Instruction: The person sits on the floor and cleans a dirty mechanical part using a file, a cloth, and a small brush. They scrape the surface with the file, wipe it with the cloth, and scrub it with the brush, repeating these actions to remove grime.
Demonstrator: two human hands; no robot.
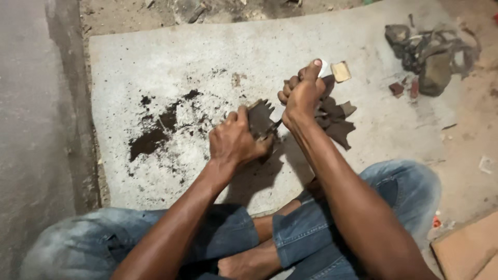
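Two hands meet over the grey slab [155, 67]: left hand [236, 140] grips a dark jagged piece [259, 120]; right hand [302, 93], fisted, holds a thin tool against it.

A rough, makeshift ground-level work spot, outdoors or in a bare yard: a worn grey slab [155, 62] lies on dirt ground [467, 135], dark scraps [337, 124] at centre, a rubbish heap [433, 52] upper right, cardboard [467, 251] lower right.

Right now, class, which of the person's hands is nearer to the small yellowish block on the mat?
Right. The right hand is just left of the yellowish block, almost beside it. The left hand is lower and farther left, gripping a dark scrap.
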